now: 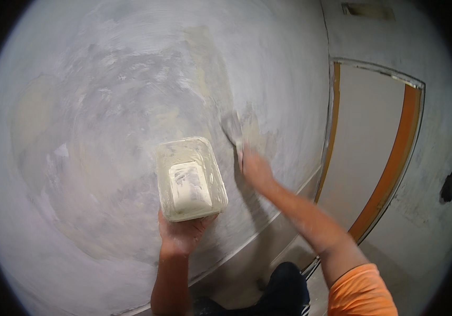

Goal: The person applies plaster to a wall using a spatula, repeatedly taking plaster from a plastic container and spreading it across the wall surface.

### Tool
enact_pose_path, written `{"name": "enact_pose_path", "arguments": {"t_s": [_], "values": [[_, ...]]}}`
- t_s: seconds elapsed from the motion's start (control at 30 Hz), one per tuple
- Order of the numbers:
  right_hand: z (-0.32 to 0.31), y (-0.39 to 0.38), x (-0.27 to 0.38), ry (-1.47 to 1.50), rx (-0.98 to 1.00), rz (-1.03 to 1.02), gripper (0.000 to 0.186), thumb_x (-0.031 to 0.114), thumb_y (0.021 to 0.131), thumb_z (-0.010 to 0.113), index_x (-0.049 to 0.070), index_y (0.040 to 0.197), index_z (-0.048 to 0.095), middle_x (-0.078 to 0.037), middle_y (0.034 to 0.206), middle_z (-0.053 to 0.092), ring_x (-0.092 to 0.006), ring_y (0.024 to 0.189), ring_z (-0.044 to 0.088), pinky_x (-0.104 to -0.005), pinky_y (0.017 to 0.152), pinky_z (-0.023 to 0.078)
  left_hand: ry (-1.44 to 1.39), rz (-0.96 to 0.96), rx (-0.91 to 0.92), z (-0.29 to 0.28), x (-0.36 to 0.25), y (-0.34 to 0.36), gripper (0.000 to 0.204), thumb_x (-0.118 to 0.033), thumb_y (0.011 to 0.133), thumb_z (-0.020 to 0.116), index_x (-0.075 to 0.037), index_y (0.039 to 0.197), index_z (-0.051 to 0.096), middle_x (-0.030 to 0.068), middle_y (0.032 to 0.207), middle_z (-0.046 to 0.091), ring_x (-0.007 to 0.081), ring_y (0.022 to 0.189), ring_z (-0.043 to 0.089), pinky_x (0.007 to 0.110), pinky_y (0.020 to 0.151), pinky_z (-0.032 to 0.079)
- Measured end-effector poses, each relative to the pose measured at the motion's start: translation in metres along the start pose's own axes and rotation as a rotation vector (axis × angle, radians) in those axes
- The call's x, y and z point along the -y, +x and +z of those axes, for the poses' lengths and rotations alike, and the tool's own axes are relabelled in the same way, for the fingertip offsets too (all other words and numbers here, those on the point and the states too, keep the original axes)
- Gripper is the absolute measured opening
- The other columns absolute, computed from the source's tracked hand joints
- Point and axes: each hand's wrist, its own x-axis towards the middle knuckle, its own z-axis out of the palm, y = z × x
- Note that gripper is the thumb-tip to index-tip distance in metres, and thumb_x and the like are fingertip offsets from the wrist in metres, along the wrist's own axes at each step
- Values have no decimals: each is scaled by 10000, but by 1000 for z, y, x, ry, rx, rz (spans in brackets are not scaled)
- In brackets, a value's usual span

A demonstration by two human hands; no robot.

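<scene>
My left hand [184, 231] grips a whitish plastic tub [218, 181] from below, its open top facing me. Pale filler [192, 192] lies on the tub's bottom and smears its walls. To the right of the tub, my right hand [256, 167] is closed round the handle of a putty knife [232, 128]. The blade is against or very close to the wall [131, 105] and blurred by motion. Around the blade the wall shows pale yellowish patches and grey streaks.
A door [365, 121] with an orange-brown frame stands on the right. Beyond it, a dark object [448, 184] shows against the wall. A small recessed opening [368, 10] sits high at the upper right. My dark-trousered knee [286, 287] is at the bottom, near the wall's base.
</scene>
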Motion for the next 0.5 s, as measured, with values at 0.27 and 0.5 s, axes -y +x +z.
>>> {"name": "enact_pose_path", "arguments": {"t_s": [0.27, 0.5], "values": [[-13, -53, -15, 86, 52, -5, 459, 326, 1071, 441, -34, 1349, 502, -277, 1047, 629, -468, 903, 646, -541, 796, 533, 29, -59, 143, -5, -12, 1, 532, -373, 1069, 360, -9, 1452, 426, 207, 1379, 543, 390, 1204, 619, 552, 934, 601], [-4, 38, 32, 153, -78, 125, 473, 324, 1092, 359, -52, 1333, 514, -295, 1080, 629, -473, 971, 628, -547, 861, 506, 132, 42, 49, -4, -9, -5, 544, -380, 1071, 349, 4, 1450, 420, 225, 1406, 509, 439, 1224, 587, 620, 956, 568]]}}
